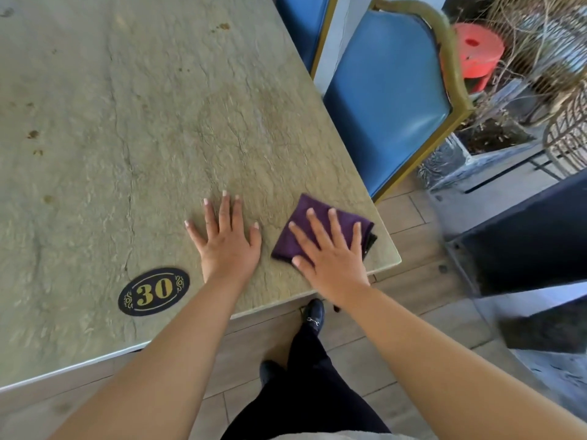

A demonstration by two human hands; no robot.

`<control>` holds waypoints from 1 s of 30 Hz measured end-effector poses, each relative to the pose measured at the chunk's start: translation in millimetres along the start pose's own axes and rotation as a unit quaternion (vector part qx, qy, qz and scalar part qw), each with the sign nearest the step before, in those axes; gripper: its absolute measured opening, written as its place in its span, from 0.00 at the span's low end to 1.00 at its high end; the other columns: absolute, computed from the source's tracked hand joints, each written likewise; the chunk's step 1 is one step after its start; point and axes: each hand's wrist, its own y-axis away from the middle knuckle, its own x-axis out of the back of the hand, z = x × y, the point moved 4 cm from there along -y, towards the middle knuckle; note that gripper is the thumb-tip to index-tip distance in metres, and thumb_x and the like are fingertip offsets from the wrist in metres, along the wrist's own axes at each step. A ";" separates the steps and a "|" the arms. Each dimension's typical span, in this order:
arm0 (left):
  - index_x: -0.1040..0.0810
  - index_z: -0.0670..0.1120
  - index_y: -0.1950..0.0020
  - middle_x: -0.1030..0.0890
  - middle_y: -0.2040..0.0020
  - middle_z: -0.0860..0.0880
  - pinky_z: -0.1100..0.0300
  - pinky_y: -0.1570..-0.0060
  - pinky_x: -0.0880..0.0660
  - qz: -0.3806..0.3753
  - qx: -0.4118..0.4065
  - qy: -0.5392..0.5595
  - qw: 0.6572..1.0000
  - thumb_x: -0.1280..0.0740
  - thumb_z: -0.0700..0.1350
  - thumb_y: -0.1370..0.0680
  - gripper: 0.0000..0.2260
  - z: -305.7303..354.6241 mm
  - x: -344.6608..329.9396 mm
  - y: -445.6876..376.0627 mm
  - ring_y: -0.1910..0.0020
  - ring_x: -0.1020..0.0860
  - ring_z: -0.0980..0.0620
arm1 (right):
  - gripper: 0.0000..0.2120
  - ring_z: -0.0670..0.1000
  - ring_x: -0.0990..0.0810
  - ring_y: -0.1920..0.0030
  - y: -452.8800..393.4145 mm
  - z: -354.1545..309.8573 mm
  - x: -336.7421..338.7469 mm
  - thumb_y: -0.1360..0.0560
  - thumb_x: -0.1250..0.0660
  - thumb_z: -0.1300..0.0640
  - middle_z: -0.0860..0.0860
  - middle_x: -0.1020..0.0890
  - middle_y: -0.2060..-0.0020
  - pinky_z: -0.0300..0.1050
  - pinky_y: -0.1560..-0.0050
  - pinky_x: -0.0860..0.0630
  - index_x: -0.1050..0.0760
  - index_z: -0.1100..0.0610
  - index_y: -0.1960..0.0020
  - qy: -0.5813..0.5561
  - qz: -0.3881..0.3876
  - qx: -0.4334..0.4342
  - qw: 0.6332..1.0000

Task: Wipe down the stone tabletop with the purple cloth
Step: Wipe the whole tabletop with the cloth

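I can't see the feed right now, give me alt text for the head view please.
The right hand presses flat on a folded purple cloth at the near right corner of the stone tabletop, while the left hand rests flat on the stone beside it. A black oval plaque reading 30 sits near the front edge; brown spots mark the left side, and blue chairs stand beyond.

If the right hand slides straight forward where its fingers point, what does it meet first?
Probably nothing on the tabletop: the right hand, flat on the purple cloth, points along bare stone; the blue chair stands off to the side.
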 end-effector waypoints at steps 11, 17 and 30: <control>0.61 0.53 0.21 0.61 0.21 0.53 0.35 0.28 0.61 0.002 0.004 -0.009 1.000 0.59 0.60 0.20 0.29 -0.6 1.3 1.0 0.23 0.65 0.46 | 0.29 0.55 0.61 0.23 -66.9 23.2 12.5 0.25 0.63 0.32 0.44 0.57 0.22 0.70 0.29 0.62 0.60 0.35 0.25 0.014 0.018 0.086 0.996; 0.53 0.56 0.22 0.54 0.21 0.56 0.39 0.27 0.63 -0.009 0.040 0.032 0.999 0.50 0.60 0.21 0.29 -1.6 5.9 -3.5 0.22 0.62 0.52 | 0.26 0.51 0.62 0.23 -136.9 25.2 35.7 0.22 0.55 0.35 0.43 0.56 0.23 0.64 0.28 0.64 0.54 0.35 0.25 -0.073 -0.046 0.115 0.990; 0.56 0.57 0.21 0.61 0.21 0.53 0.41 0.26 0.61 -0.014 0.044 0.014 0.999 0.59 0.65 0.21 0.30 132.8 4.1 -113.4 0.22 0.62 0.51 | 0.23 0.47 0.42 0.25 -198.6 134.5 66.1 0.20 0.46 0.66 0.49 0.38 0.25 0.36 0.28 0.52 0.36 0.57 0.26 -0.258 -0.026 0.180 0.949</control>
